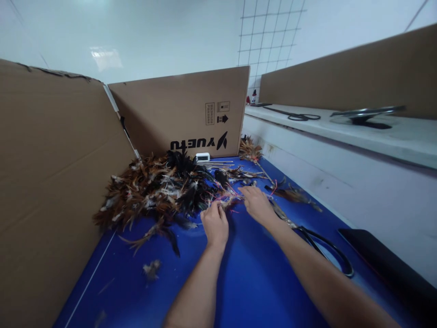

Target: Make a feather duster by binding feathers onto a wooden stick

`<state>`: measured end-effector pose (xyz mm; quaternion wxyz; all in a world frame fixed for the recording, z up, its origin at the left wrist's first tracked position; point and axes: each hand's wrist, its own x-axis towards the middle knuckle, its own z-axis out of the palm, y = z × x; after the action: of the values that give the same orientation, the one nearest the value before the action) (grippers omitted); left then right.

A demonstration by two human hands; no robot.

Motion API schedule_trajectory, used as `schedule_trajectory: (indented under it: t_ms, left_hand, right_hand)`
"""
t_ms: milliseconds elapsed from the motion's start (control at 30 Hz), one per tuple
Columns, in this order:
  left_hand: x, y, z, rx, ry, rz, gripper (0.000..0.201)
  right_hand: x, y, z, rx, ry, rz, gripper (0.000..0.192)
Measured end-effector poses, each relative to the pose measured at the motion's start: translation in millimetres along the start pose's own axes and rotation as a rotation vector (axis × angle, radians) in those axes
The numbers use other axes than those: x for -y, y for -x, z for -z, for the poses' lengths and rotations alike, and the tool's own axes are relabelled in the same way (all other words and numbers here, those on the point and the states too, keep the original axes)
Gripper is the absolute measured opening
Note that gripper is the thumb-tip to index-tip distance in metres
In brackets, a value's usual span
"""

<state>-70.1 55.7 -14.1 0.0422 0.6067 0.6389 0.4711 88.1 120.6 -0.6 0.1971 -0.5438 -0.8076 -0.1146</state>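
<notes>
Both bare hands work at the middle of the blue desk (259,282), close together at the near edge of a large heap of brown, black and white feathers (160,191) that spreads toward the desk's far left corner. The left hand (215,224) lies knuckles up with its fingers curled in, its grip closed on a small tuft of pale feathers bound with pink thread (229,200) that stretches across to the right hand (256,204). The right hand rests palm down on the other end of that tuft, fingers bent over it; how tightly its grip closes cannot be told, since the fingertips are hidden under the hand. Thin pink strands trail out around both hands. A single loose downy feather (152,269) lies apart on the desk nearer the front left. Tall brown cardboard sheets stand along the left edge (51,191) and across the far edge, the far one a brown cardboard box panel printed with black lettering and arrows (184,114). A small white rectangular device (202,157) sits at the foot of that panel, with thin wooden sticks (218,162) just beside it. Another small brown feather bunch (249,149) lies near the far right corner. By the right forearm, a black curved cable-like loop (327,250) rests on the desk, and a flat black slab (385,264) lies along the right edge. Beyond the right edge, a white ledge (403,136) carries black-handled scissors (300,116).
</notes>
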Motion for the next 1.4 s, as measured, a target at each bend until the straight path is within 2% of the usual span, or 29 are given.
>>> schedule_trajectory:
  t_ms: [200,433,567,700,800,867,933,1033,1133,1233,1400]
  left_hand:
    - [1.1,-1.4,0.9,-0.016,0.053,0.098,0.020]
    - [4.8,-0.3,-0.4,-0.017,0.142,0.145,0.020]
    - [5.6,1.6,-0.1,-0.022,0.229,0.147,0.020]
    - [3.9,2.9,3.1,-0.001,0.297,0.130,0.019]
    - [2.6,2.7,5.9,0.020,0.341,0.116,0.019]
    - [2.4,2.1,7.0,0.025,0.362,0.115,0.018]
    - [2.9,1.6,7.7,0.027,0.376,0.120,0.018]
    - [5.1,0.4,9.0,0.002,0.393,0.137,0.020]
    - [8.8,-1.6,11.7,-0.104,0.441,0.161,0.024]
    - [13.1,-3.4,15.0,-0.219,0.462,0.174,0.024]
    - [16.1,-3.6,20.1,-0.257,0.354,0.146,0.022]
  right_hand:
    - [4.9,4.7,-5.2,0.022,-0.053,0.182,0.040]
    - [1.2,9.6,-12.8,0.122,-0.074,0.142,0.034]
    - [-5.8,6.9,-19.7,0.076,-0.173,0.082,0.036]
    - [-8.0,3.4,-18.8,-0.108,-0.292,0.035,0.035]
    - [-2.3,3.6,-9.5,-0.194,-0.391,0.162,0.043]
    - [3.7,4.9,-1.5,-0.155,-0.405,0.279,0.046]
    - [8.8,6.0,4.7,-0.096,-0.377,0.371,0.038]
    - [10.9,5.5,6.9,-0.046,-0.328,0.416,0.030]
    - [6.2,3.6,2.7,-0.047,-0.360,0.278,0.031]
    - [-0.4,2.5,-1.5,-0.038,-0.555,0.057,0.028]
    - [-5.2,2.0,-3.2,0.015,-0.918,-0.190,0.031]
